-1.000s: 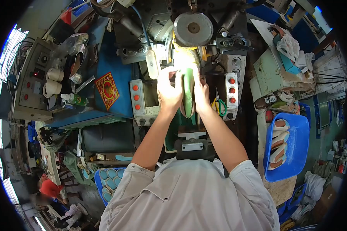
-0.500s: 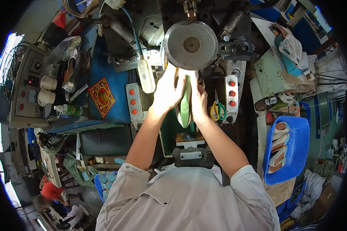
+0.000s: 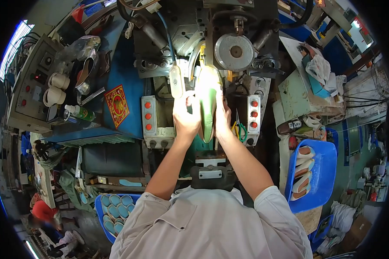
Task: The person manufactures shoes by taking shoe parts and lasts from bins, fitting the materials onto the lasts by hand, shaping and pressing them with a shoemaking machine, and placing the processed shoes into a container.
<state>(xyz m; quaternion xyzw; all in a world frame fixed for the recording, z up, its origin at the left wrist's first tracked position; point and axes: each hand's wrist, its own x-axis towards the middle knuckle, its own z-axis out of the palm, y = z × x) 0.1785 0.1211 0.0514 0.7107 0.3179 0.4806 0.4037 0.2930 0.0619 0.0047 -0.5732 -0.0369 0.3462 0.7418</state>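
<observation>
A green shoe-shaped piece [image 3: 208, 113] with a pale rim stands lengthwise in the machine, its far end washed out by bright light. My left hand [image 3: 187, 115] is closed on its left side, thumb and fingers near the lit end. Against its right side lies my right hand [image 3: 221, 115], fingers wrapped along the edge. Just beyond my left hand hangs a white oval lamp or switch housing [image 3: 176, 81] on a blue cable. The round metal disc [image 3: 234, 52] of the machine sits beyond and to the right of the piece.
Button panels with red buttons stand left [image 3: 148, 116] and right [image 3: 253, 114]; scissors [image 3: 239, 129] lie by the right one. A blue basin [image 3: 322, 177] holds shoes at right. Another blue basket [image 3: 100, 211] holds light-blue pieces at lower left. A person in red [image 3: 44, 211] is farther left.
The round disc, which covered the piece's far end half a second ago, now appears farther up and right, exposing that end. Both hands stay on the piece. The camera view has shifted.
</observation>
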